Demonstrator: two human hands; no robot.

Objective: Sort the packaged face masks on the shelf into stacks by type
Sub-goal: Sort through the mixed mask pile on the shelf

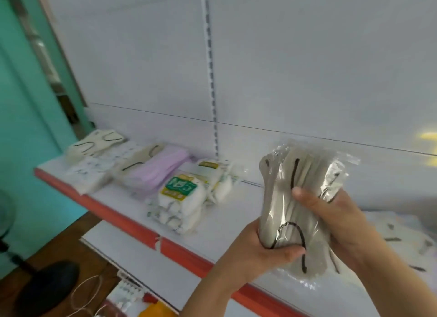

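— Gripping what?
— Both hands hold a grey pack (pixel 298 212) above the shelf (pixel 227 229): left hand (pixel 262 253) with fingers curled round its lower end, right hand (pixel 331 212) with thumb clamped on its front.
— Farther back?
— White packs (pixel 182 198) with green labels, then a lilac pack (pixel 156 172), then cream packs (pixel 94 146) at the shelf's far left end.

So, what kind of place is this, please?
Probably a small shop: a white shelf with a red edge strip, a slotted upright in the back panel, and packaged masks laid out on it.
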